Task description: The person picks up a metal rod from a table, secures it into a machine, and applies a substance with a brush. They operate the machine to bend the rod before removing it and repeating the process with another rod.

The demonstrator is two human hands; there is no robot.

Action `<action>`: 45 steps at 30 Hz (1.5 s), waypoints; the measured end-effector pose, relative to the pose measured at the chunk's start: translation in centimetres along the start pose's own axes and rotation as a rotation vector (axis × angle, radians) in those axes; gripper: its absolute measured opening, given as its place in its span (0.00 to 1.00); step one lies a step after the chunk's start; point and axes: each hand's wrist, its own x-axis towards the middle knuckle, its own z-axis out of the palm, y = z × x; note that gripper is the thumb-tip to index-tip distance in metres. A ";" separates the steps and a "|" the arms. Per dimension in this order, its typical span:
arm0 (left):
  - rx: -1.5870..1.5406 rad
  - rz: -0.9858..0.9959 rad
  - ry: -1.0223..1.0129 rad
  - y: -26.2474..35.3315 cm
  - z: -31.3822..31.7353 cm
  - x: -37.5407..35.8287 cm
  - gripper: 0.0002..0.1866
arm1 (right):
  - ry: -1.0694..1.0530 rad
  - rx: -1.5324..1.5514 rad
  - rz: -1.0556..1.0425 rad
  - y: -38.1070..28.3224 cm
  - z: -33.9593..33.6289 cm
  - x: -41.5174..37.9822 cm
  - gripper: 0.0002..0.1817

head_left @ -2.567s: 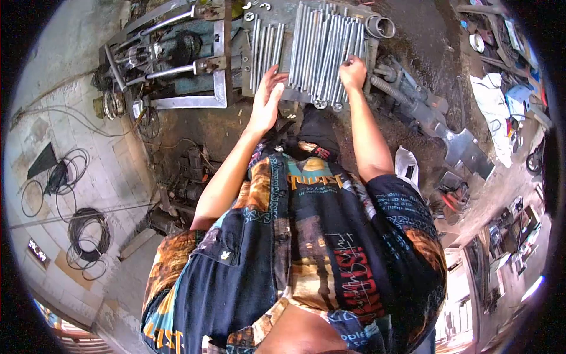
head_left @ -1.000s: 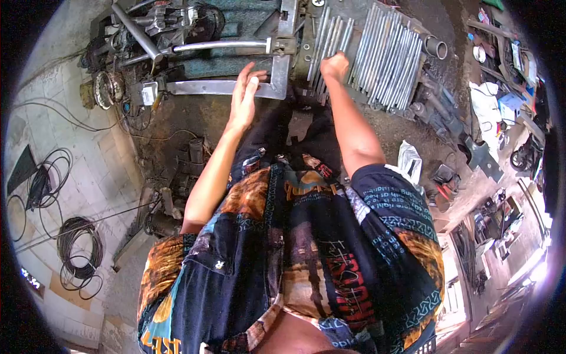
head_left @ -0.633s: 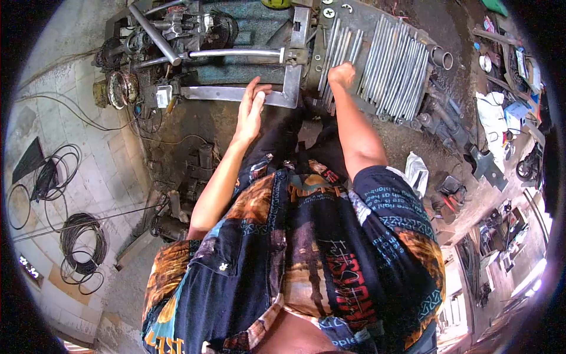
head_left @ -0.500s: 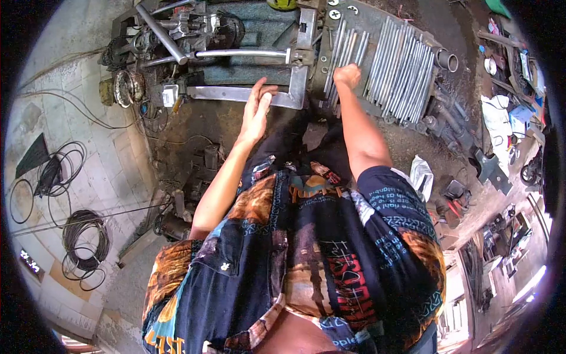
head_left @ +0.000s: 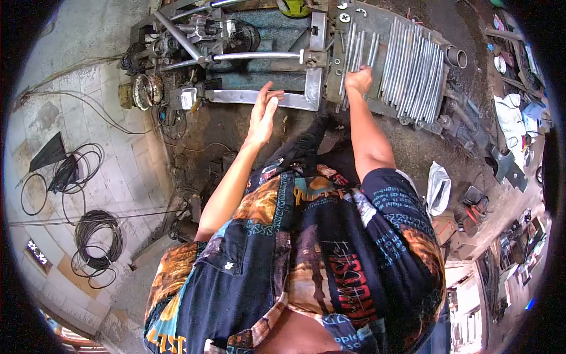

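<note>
Metal rods point(head_left: 411, 68) lie side by side on the tabletop point(head_left: 372, 17), in a broad group to the right and a smaller group point(head_left: 354, 50) to its left. The right grip point(head_left: 358, 81) is over the near part of the smaller group, its fingers curled; I cannot tell whether they are clenched around a rod. The left grip point(head_left: 262, 118) is released, fingers spread, by the near bar of a metal frame point(head_left: 315, 88); contact is unclear. A short pipe point(head_left: 456, 57) sits just right of the broad group, and a round disc point(head_left: 344, 17) lies at the far left.
</note>
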 end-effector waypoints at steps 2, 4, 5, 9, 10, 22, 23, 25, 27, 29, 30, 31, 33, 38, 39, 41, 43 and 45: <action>-0.001 0.017 0.000 -0.2 -0.2 -0.2 0.31 | -0.013 0.087 -0.037 1.0 -0.7 0.1 0.20; -0.023 0.024 0.006 -0.5 -0.3 0.0 0.31 | 0.011 0.190 -0.139 2.3 -1.2 1.2 0.19; -0.040 0.016 0.011 -0.6 -0.2 0.1 0.31 | 0.027 0.189 -0.151 2.9 -1.4 1.5 0.19; -0.052 0.066 0.025 -0.7 -0.3 0.7 0.31 | -0.399 0.712 -0.262 2.2 -5.9 -0.4 0.12; -0.102 0.081 0.046 -0.8 -0.1 1.1 0.30 | -0.440 0.731 -0.281 0.0 -9.0 -2.6 0.10; -0.363 0.233 0.086 -0.1 0.3 1.7 0.19 | -0.859 0.680 -0.533 -7.1 -15.6 -13.8 0.15; -0.352 0.210 0.081 0.2 0.0 1.6 0.20 | -0.907 0.667 -0.538 -7.8 -15.4 -14.4 0.15; -0.424 0.219 0.086 0.7 -0.5 0.7 0.20 | -0.982 0.689 -0.515 -8.4 -15.1 -15.8 0.15; -0.511 0.244 0.117 0.6 -1.0 -0.1 0.19 | -1.014 0.567 -0.644 -8.4 -15.2 -17.3 0.15; -0.600 0.187 0.136 0.5 -1.4 -0.9 0.19 | -1.020 0.543 -0.659 -8.1 -14.8 -18.3 0.15; -0.600 0.163 0.129 0.1 -1.4 -1.0 0.18 | -1.045 0.510 -0.652 -8.1 -14.9 -18.6 0.15; -0.610 0.163 0.136 -0.3 -1.5 -1.3 0.18 | -1.069 0.475 -0.652 -8.1 -14.9 -18.9 0.15; -0.654 0.117 0.047 -0.9 -1.6 -2.2 0.17 | -1.108 0.484 -0.669 -7.5 -14.3 -19.7 0.16; -0.781 0.098 -0.003 -1.4 -1.7 -3.5 0.16 | -1.182 0.434 -0.630 -7.3 -13.9 -20.2 0.16; -0.798 0.106 0.010 -1.3 -2.0 -3.8 0.16 | -1.194 0.434 -0.636 -7.6 -13.8 -20.4 0.15; -0.762 0.109 0.047 -1.3 -3.2 -4.4 0.16 | -1.235 0.422 -0.644 -8.3 -13.0 -21.1 0.15; -0.750 0.117 0.126 -1.3 -4.6 -4.6 0.15 | -1.239 0.413 -0.693 -9.4 -12.1 -22.1 0.15; -0.602 0.172 0.230 -1.8 -5.5 -3.8 0.14 | -1.190 0.358 -0.763 -9.8 -9.5 -20.8 0.15</action>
